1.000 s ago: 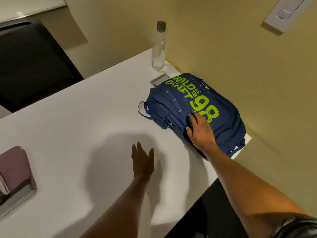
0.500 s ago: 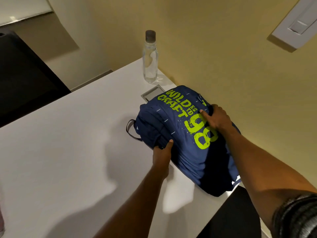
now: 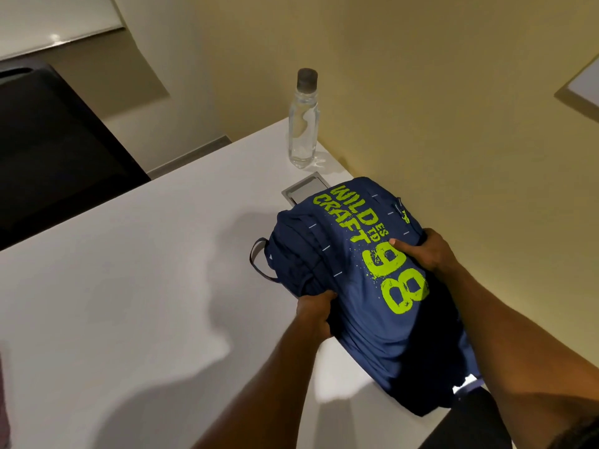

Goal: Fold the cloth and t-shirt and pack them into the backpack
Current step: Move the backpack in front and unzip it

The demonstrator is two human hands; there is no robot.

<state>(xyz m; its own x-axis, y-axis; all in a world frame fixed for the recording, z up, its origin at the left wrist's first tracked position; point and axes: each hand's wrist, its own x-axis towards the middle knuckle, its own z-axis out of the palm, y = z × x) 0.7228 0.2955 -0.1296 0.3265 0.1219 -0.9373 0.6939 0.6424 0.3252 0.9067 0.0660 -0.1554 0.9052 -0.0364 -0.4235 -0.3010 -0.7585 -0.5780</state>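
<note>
At the far left edge of the white table (image 3: 129, 286) a sliver of folded pinkish cloth (image 3: 2, 400) just shows, well apart from the work. Moving right, the person's left hand (image 3: 316, 314) is clenched on the near side of the navy backpack (image 3: 372, 286), and the right hand (image 3: 424, 251) is gripping its far side beside the green lettering. Behind the bag stand a clear water bottle (image 3: 303, 124) and a grey plate (image 3: 304, 192) set into the tabletop. The bag lies on its back at the table's right corner, apparently closed. I'd say the person is taking hold of it to bring it closer; next it needs turning and unzipping before anything goes in. The t-shirt is not in view.
</note>
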